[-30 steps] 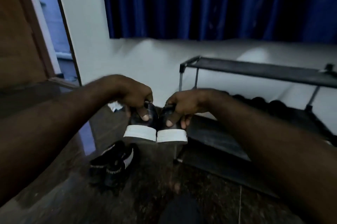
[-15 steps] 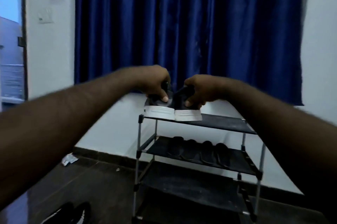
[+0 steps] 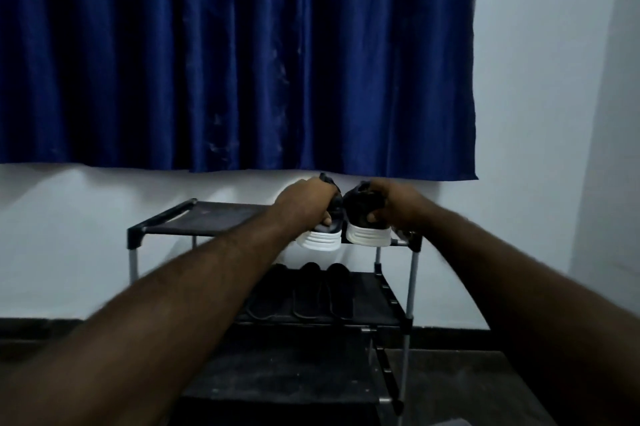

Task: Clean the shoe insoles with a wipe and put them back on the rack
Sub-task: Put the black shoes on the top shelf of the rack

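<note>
Big blue curtain (image 3: 242, 54) fills the top of my view, with pale wall (image 3: 540, 79) to the right and below it. Under that stands the rack (image 3: 207, 217), a dark frame with fabric shelves. Both my arms are stretched out to the right end of its top shelf.

I've got a shoe in each hand, heels toward me and white soles showing. The left shoe (image 3: 320, 240) sits a touch lower, its heel out past the front rail. The right shoe (image 3: 365, 235) is just at the rail. The two are side by side, nearly touching. I can't tell whether either sole is resting on the fabric.

On the middle shelf lie dark flat shapes, the insoles (image 3: 308, 290) as I read them, in a row and parallel.

My left hand (image 3: 304, 200) is curled over the collar of its shoe, thumb down the heel. My right hand (image 3: 394, 205) grips its shoe the same way.

I'd call this the putting-back step. Next I need to push both shoes further in, level the left one, then let go. If I release early, that left heel could tip off.
</note>
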